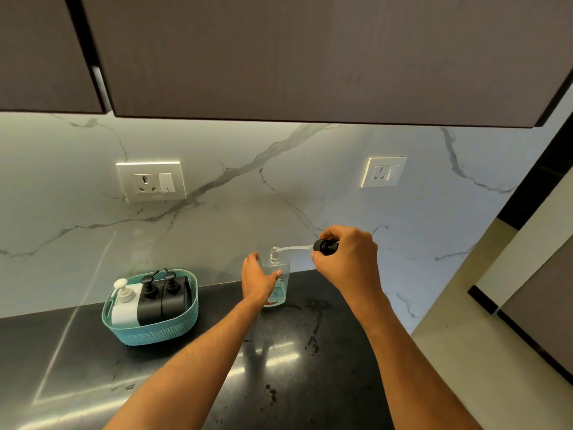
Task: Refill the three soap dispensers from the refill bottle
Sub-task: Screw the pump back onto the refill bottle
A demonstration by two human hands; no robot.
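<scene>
The clear bottle (276, 279) stands upright on the dark desk (325, 352), near the marble backsplash (248, 197), with a low level of bluish liquid at its base. The left hand (259, 279) wraps its side, fingers and thumb curled round the body, which steadies it against tipping while the neck is open. The right hand (347, 256) pinches the black pump head (324, 247), held to the right of the neck and tipped nearly horizontal; its clear dip tube (294, 248) reaches back so that the tip is at the bottle mouth (probably so that any drips fall inside rather than on the desk). Whether the tube tip touches the rim cannot be determined.

The three soap dispensers, one white (124, 305) and two black (161, 297), remain packed side by side in the teal basket (148, 333), well to the left, pumps fitted. Judged from this, the work is at the opening stage and no dispenser is yet being filled.
</scene>
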